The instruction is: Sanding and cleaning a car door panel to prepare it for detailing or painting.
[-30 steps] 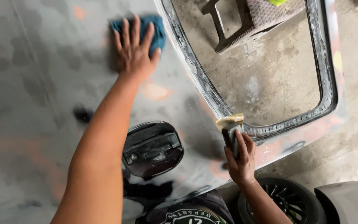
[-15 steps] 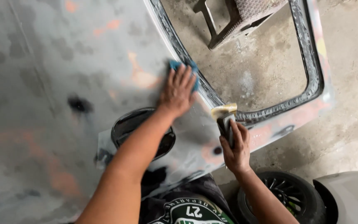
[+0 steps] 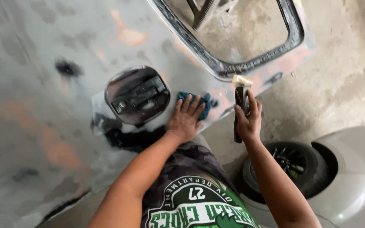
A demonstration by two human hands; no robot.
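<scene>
**Wiping a sanded car panel: cloth hand low beside the fuel-filler recess**

We begin at the left hand (image 3: 186,119), whose grip is a flat press rather than a clasp: fingers spread, palm down, pinning a blue cloth (image 3: 197,104) against the panel (image 3: 43,84). Over the last second this hand has travelled from the upper part of the panel, across its middle, down to the lower edge, so we judge that the wipe has swept most of the surface and now reaches the strip just right of the fuel-filler recess (image 3: 137,95). The right hand (image 3: 246,120) has kept its place; its grip is closed round the dark handle of a putty knife (image 3: 241,101), whose pale, filler-caked blade points up near the window opening (image 3: 237,38).

The panel is matt grey, mottled with orange and dark patches where paint is rubbed through. The recess is round, glossy and black. A rubbery black seal rims the window opening. Below, we see rough concrete floor (image 3: 343,84) and a tyre (image 3: 290,166).
</scene>
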